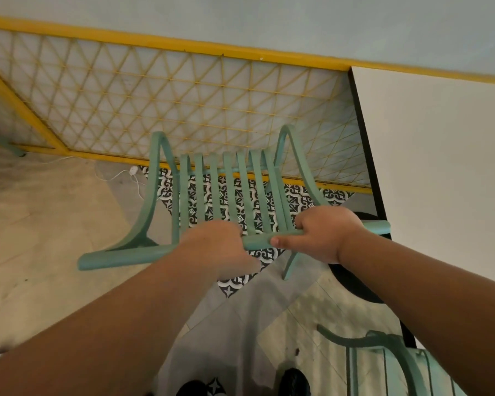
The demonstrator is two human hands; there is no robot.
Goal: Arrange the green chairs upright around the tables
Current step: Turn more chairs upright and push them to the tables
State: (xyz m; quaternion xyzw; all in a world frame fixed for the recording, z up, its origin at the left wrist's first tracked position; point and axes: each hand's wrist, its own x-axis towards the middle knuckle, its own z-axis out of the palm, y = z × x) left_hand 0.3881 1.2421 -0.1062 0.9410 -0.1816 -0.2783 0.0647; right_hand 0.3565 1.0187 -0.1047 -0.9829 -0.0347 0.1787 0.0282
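Both hands grip the top rail (257, 242) of the green chair (230, 167): the left hand (215, 241) wraps the rail near its middle, though blur hides how its fingers lie, and the right hand (323, 232) has its fingers curled over the rail with the thumb laid along the near face. The chair stands with its back toward the person, just beside the dark edge of the white table (440, 167) and in front of the yellow lattice partition (183, 95); whether all its feet touch the patterned tiles (297, 201) cannot be told. The step in hand appears to be positioning this chair at the table. Recommended procedure: hold the rail level so the load is shared evenly; guide the visible rear leg (289, 267) clear of the black table base (352, 281); square the seat to the table edge; set all feet down together, without dragging across tile joints. Leave clearance from the second green chair (389, 347) at lower right. Release only once the chair sits steady.
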